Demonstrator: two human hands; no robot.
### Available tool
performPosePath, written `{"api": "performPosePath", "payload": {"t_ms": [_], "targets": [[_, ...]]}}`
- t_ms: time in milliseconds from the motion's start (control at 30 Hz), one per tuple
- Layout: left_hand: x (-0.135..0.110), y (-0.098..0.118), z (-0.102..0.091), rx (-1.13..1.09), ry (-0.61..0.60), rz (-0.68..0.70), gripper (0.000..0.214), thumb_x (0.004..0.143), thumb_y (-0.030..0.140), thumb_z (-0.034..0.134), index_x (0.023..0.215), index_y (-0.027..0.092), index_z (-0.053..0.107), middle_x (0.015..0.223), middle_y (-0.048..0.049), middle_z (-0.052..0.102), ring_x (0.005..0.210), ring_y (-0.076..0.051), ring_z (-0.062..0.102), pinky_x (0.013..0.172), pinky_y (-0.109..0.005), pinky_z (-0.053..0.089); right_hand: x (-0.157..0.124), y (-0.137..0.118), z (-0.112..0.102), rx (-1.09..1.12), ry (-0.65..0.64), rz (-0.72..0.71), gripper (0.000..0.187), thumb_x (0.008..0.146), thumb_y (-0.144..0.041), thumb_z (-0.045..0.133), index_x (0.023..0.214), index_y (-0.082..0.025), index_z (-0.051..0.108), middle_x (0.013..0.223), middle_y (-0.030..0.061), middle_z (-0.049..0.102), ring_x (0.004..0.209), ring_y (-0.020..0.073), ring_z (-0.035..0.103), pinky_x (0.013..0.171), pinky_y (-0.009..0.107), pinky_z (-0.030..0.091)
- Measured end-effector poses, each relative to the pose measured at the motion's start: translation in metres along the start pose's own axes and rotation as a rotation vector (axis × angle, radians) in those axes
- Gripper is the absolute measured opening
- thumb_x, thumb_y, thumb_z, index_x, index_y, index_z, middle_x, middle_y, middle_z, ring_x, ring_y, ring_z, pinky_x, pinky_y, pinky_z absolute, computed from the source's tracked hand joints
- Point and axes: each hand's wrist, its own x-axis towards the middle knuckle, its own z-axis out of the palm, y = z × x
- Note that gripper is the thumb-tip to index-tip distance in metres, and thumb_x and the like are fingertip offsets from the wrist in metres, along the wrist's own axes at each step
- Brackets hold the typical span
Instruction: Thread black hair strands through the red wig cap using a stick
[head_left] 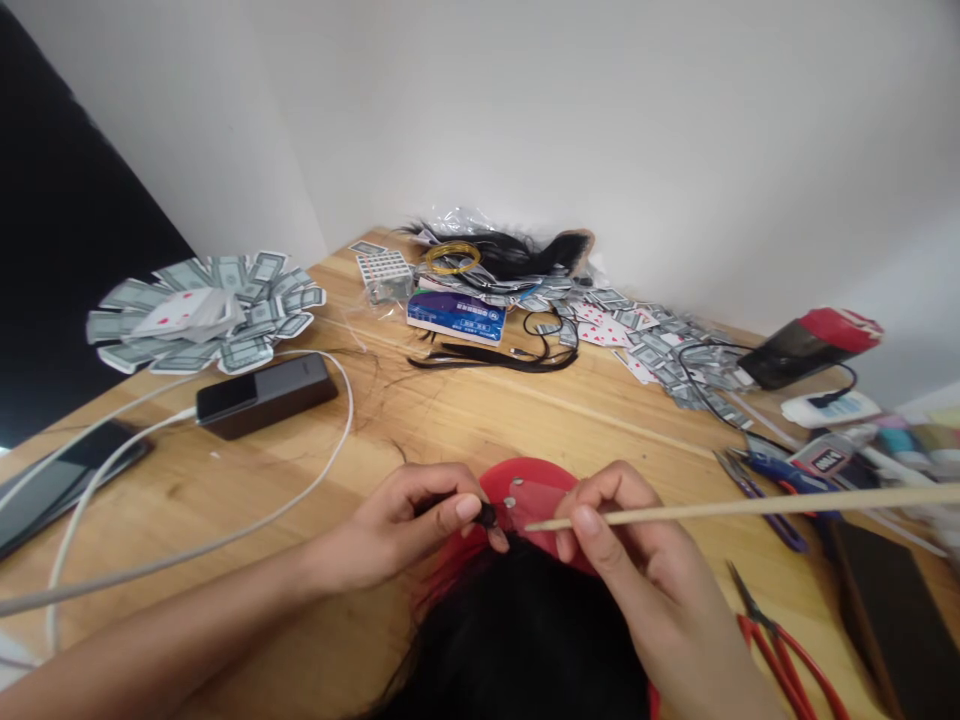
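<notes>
My left hand (pixel 409 520) is closed, pinching a small tuft of black hair at the edge of a red disc (pixel 529 490). A mass of black hair (pixel 517 640) lies below the disc, near the front of the wooden table (pixel 420 410). My right hand (pixel 637 560) is closed on a long thin wooden stick (pixel 750 507), whose tip rests on the red disc close to my left thumb. The stick runs off to the right edge of the view.
A fan of playing cards (pixel 202 310) lies at the back left, a power bank (pixel 262 392) with white cable and a phone (pixel 60 482) at the left. Loose cards (pixel 660 350), black hair (pixel 510 250), a blue box (pixel 456 316), red-handled scissors (pixel 787 650) and pliers (pixel 765 480) crowd the back and right.
</notes>
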Motion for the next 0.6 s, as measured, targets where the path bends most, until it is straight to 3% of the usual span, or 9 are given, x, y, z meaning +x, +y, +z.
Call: {"api": "performPosePath", "payload": {"t_ms": [167,400,500,600], "targets": [[0.0008,-0.0001,-0.0013,-0.013,0.006,-0.098,0.035,0.098,0.041,0.052,0.086,0.014,0.071,0.082,-0.0065,0.072,0.077,-0.014,0.064,0.059,-0.019,0.044,-0.0011,0.0020,0.0013,-0.061,0.009,-0.060,0.026,0.101,-0.032,0.045,0.078,-0.023,0.054,0.070,-0.0025,0.055,0.064,0.0126,0.055,0.058,0.023,0.043],[0.0009,0.0019,-0.0007,-0.005,0.011,-0.099,0.036,0.097,0.043,0.053,0.084,0.015,0.072,0.078,-0.0057,0.069,0.072,-0.013,0.060,0.057,-0.020,0.041,-0.0007,0.0029,0.0010,-0.028,0.063,-0.048,0.026,0.100,-0.033,0.048,0.077,-0.023,0.054,0.068,-0.0029,0.056,0.061,0.0115,0.055,0.057,0.020,0.044],[0.0003,-0.0006,-0.0028,-0.065,0.059,-0.147,0.039,0.094,0.049,0.055,0.080,0.015,0.067,0.062,0.0001,0.060,0.046,-0.006,0.042,0.043,-0.018,0.029,0.0008,0.0029,0.0020,0.106,0.061,-0.013,0.026,0.099,-0.035,0.051,0.077,-0.023,0.054,0.065,-0.0042,0.058,0.058,0.0096,0.055,0.054,0.017,0.043],[0.0005,-0.0048,-0.0066,-0.157,0.148,-0.177,0.041,0.089,0.053,0.059,0.076,0.015,0.062,0.046,0.0077,0.044,0.035,-0.003,0.027,0.036,-0.017,0.017,0.0015,0.0042,0.0037,0.183,0.051,0.021,0.023,0.099,-0.037,0.053,0.080,-0.023,0.055,0.064,-0.0046,0.060,0.058,0.0092,0.057,0.054,0.016,0.043]]}}
